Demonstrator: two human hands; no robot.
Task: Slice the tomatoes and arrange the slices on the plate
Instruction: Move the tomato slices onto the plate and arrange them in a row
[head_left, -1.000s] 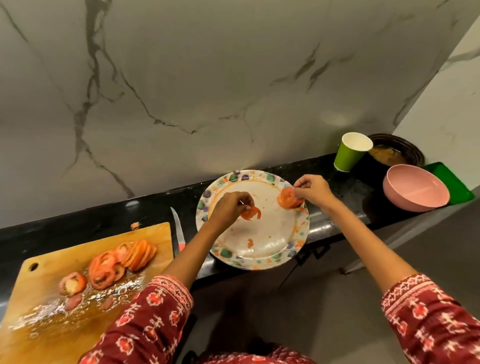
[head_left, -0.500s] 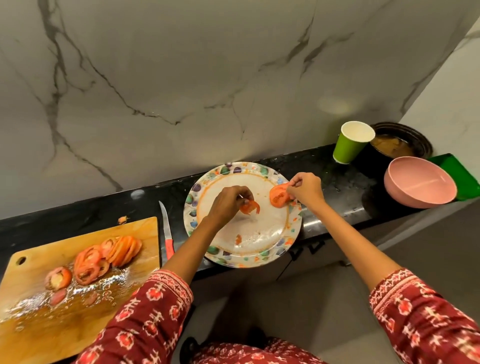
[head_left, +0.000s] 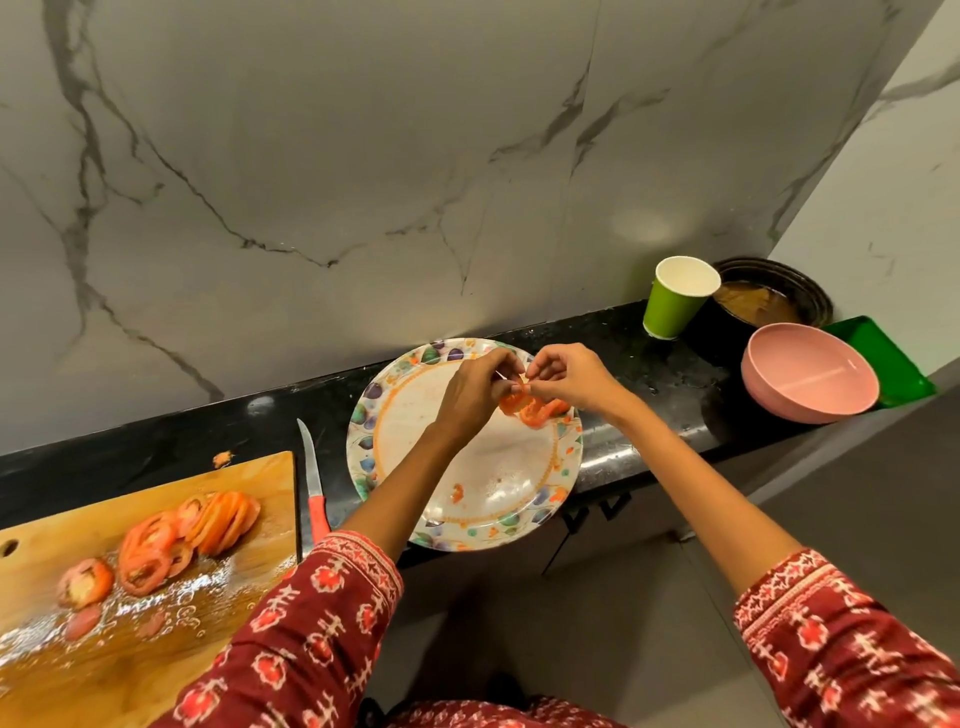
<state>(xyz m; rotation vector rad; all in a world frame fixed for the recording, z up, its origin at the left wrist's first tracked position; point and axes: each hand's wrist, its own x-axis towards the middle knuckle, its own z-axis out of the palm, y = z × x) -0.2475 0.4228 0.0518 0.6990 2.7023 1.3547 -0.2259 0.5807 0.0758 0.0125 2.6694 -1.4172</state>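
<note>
Tomato slices (head_left: 532, 408) on the plate (head_left: 467, 519) are what both hands are fussing with right now, up at the far right part of the plate near the rim. These look wet and floppy, thin rings with soft middles, so I'd guess they tear easily and slide around on a glossy plate, best to pinch them by the firmer skin edge and not the pulpy centre. Left hand (head_left: 475, 392) has its fingers curled in, its grip pinching at a slice, and the right hand (head_left: 566, 379) is doing the same from the other side, fingertips nearly meeting the left ones just above the slices. Can't tell if they're holding the same slice or two different ones, it's too bunched up there. Loads more slices (head_left: 171, 535) are fanned out on the wooden cutting board (head_left: 93, 649) over on the left of the tabletop (head_left: 649, 431), sitting in a puddle of juice, so most of the arranging isn't done yet. The knife (head_left: 314, 493) lies between board and plate, nobody touching it
</note>
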